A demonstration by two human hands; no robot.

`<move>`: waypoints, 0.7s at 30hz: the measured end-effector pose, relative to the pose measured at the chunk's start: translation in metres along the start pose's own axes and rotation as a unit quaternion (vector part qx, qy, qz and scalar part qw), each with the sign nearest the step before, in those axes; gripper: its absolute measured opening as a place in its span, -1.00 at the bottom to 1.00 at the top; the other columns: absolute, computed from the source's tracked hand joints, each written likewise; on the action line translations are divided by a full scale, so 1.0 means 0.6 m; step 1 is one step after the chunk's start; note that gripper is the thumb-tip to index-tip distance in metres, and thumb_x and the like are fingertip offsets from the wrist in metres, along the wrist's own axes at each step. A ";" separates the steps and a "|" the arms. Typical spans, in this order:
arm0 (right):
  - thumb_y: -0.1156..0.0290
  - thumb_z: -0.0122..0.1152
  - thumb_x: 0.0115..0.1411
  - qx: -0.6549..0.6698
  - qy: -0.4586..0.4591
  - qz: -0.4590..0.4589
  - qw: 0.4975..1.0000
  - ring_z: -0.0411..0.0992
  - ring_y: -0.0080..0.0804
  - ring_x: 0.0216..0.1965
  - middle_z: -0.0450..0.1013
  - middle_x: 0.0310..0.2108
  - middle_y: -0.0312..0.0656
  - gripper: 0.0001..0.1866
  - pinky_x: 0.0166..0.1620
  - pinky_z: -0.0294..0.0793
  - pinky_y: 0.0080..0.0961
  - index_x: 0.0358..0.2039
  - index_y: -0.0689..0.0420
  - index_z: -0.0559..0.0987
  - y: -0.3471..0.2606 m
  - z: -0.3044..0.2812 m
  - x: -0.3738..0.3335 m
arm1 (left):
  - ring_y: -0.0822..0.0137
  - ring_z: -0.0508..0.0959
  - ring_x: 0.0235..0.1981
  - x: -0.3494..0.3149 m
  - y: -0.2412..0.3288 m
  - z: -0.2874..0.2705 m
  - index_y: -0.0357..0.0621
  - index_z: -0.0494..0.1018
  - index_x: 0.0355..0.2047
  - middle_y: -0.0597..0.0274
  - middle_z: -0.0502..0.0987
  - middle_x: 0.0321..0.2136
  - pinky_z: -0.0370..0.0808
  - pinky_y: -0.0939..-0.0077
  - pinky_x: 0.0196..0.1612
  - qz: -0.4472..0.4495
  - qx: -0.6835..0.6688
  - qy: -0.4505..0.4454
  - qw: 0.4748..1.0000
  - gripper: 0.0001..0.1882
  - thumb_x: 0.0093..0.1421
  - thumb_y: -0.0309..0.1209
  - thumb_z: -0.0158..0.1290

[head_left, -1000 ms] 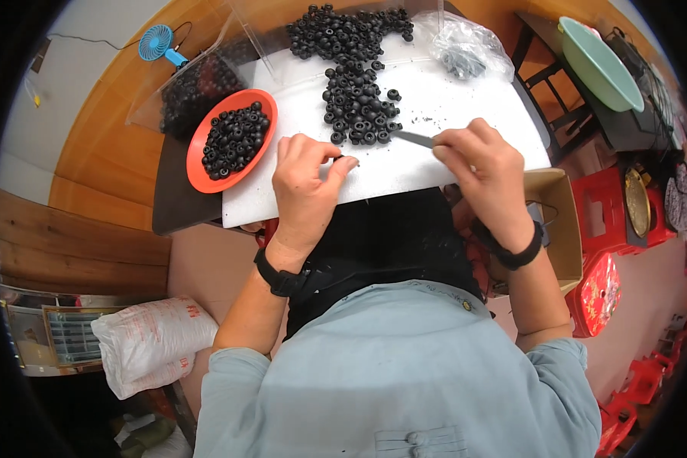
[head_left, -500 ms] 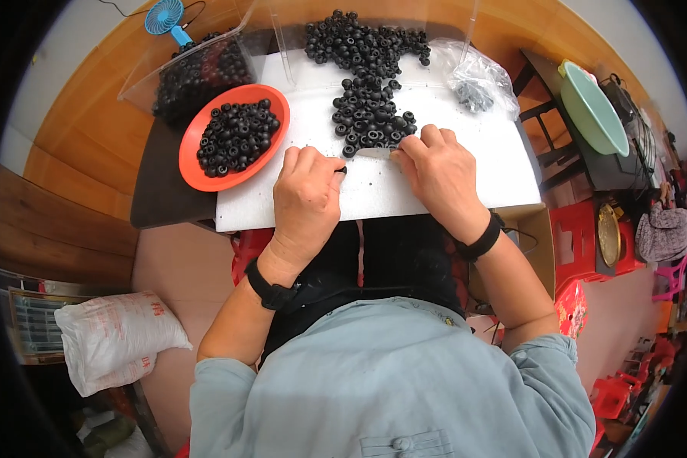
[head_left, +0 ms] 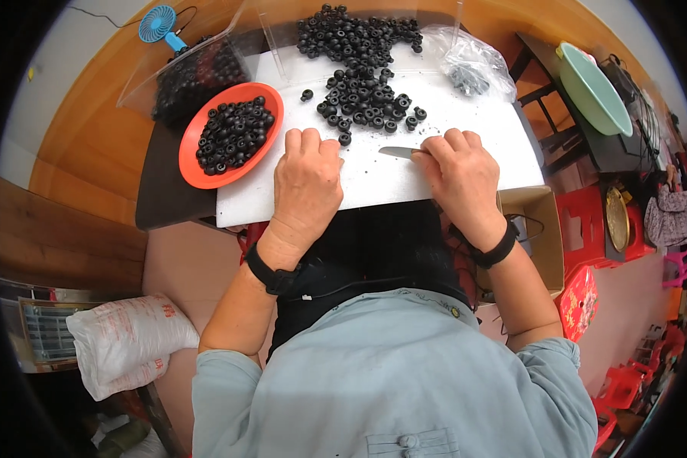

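Note:
My right hand (head_left: 466, 172) is closed around a small knife (head_left: 396, 151), its short blade pointing left over the white foam board (head_left: 374, 179). To its left, my left hand (head_left: 307, 175) is closed with the fingers curled under; whatever it may hold is hidden. Just beyond both hands lies a loose pile of round black parts with holes (head_left: 366, 99), with tiny dark crumbs on the board in front of it. One black part (head_left: 307, 95) sits apart, left of the pile. An orange-red bowl (head_left: 276, 130) full of similar parts stands left of my left hand.
A clear plastic bin (head_left: 141, 95) of black parts and a small blue fan (head_left: 159, 24) stand back left. More parts spread into a clear tray (head_left: 278, 61). A crumpled plastic bag (head_left: 481, 65) lies back right. Below the board's right edge is a cardboard box (head_left: 546, 229).
The black part at my left fingertips no longer shows there, and one now lies left of the pile. My right hand drew the knife back right, away from the pile, whose near edge has spread.

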State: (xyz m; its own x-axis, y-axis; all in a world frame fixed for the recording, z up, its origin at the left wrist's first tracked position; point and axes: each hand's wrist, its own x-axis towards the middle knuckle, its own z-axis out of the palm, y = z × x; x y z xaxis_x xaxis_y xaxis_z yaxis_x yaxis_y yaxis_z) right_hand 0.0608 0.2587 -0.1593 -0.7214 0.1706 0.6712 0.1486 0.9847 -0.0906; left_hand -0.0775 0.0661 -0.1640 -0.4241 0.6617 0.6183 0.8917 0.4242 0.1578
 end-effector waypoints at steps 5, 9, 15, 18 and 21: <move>0.30 0.42 0.21 0.173 0.026 0.102 0.979 0.47 -0.31 -0.49 0.49 -0.50 -0.23 -0.84 -0.42 0.41 -0.37 -0.40 0.09 0.64 0.013 -0.033 -0.010 | 0.24 0.51 -0.30 0.009 0.001 -0.017 -0.31 0.59 -0.12 0.18 0.56 -0.29 0.47 0.39 -0.29 -0.081 -0.241 -0.032 0.967 -0.80 0.26 -0.54 0.17; 0.29 0.38 0.28 0.340 0.049 0.160 0.925 0.40 -0.39 -0.58 0.47 -0.56 -0.21 -0.81 -0.46 0.34 -0.43 -0.36 0.15 0.65 0.014 -0.044 -0.023 | 0.43 0.56 -0.32 0.008 0.016 -0.009 -0.41 0.57 0.01 0.13 0.64 -0.18 0.48 0.58 -0.35 -0.247 -0.690 -0.083 0.675 -0.73 0.39 -0.48 0.13; 0.27 0.32 0.34 0.429 -0.023 0.236 0.872 0.29 -0.51 -0.64 0.35 -0.70 -0.20 -0.75 -0.50 0.27 -0.48 -0.35 0.21 0.67 0.020 -0.054 -0.026 | 0.39 0.56 -0.29 0.015 0.039 0.012 -0.43 0.55 0.05 0.04 0.64 -0.20 0.51 0.57 -0.33 -0.218 -0.747 -0.087 0.622 -0.72 0.42 -0.50 0.09; 0.19 0.31 0.35 0.407 -0.061 0.260 0.873 0.34 -0.44 -0.64 0.38 -0.68 -0.16 -0.68 -0.51 0.29 -0.44 -0.40 0.19 0.67 0.009 -0.053 -0.022 | 0.39 0.56 -0.29 0.014 0.035 0.023 -0.43 0.53 0.08 0.05 0.63 -0.20 0.52 0.55 -0.30 -0.211 -0.757 -0.091 0.611 -0.70 0.43 -0.50 0.07; 0.09 0.29 0.35 0.327 -0.043 0.199 0.923 0.39 -0.29 -0.66 0.42 -0.69 -0.13 -0.62 -0.52 0.31 -0.38 -0.46 0.15 0.66 -0.002 -0.042 -0.020 | 0.39 0.55 -0.30 0.013 0.033 0.025 -0.44 0.52 0.12 0.07 0.63 -0.20 0.52 0.53 -0.26 -0.224 -0.755 -0.085 0.611 -0.68 0.43 -0.50 0.06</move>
State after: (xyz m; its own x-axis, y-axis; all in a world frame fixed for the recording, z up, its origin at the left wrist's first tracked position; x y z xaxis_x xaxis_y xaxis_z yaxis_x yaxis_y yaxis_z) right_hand 0.0864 0.2545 -0.1485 -0.7536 0.4974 0.4298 -0.0065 0.6481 -0.7615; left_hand -0.0654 0.0892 -0.1673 -0.5753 0.7971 0.1833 -0.2450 -0.3818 0.8912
